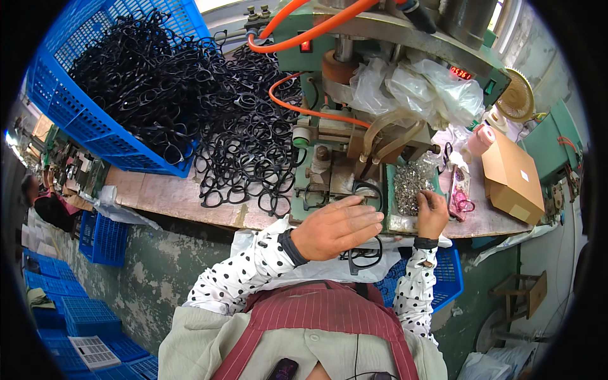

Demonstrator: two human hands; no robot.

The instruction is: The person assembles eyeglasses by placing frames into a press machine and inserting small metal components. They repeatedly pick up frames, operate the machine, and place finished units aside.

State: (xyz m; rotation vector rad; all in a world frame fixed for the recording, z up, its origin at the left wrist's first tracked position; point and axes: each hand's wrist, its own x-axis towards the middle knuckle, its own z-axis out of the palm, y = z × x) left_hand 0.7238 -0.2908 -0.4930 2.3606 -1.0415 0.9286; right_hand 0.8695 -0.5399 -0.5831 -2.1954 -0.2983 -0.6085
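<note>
My left hand is at the front of the press fixture, back of the hand up, fingers together and pointing right. A black glasses frame shows below its fingers, past the table edge, and a black rim shows above them; the hand hides what lies between. Its thumb and grip are out of sight. At the front of a green tray of small shiny metal parts, my right hand has thumb and fingertips pinched together. Whatever is in that pinch is too small to tell.
A blue crate of black glasses frames stands tilted at the left, with a heap of frames beside it. Orange hoses cross the green press. A cardboard box and pink spool sit at right; below is a blue basket.
</note>
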